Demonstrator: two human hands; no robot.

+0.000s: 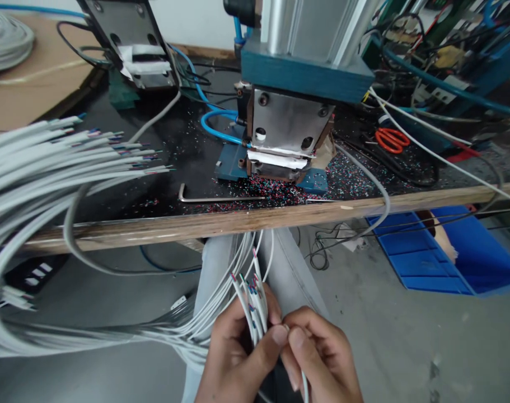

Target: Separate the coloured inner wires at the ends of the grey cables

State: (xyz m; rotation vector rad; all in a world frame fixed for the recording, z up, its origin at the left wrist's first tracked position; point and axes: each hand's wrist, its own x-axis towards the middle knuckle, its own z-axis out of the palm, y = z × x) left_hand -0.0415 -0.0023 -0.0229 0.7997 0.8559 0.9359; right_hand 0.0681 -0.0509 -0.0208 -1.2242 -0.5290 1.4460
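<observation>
My left hand (248, 347) is closed round a bunch of white cables (255, 299) whose cut ends point up and show small coloured wire tips. Close against it, my right hand (322, 350) pinches one white cable (305, 386) between thumb and forefinger. The two thumbs nearly meet, and the tip of that single cable is mostly hidden between the fingers. Both hands are held over my lap, below the bench edge. More white cables (154, 333) run from my lap to the left and loop up onto the bench, where their ends (124, 151) lie together.
A pneumatic machine (292, 120) stands on the black bench (154, 193), with coloured wire scraps about its base. An Allen key (221, 198) lies by the wooden edge. Orange-handled scissors (391, 140) rest to the right. A blue bin (422, 260) is on the floor.
</observation>
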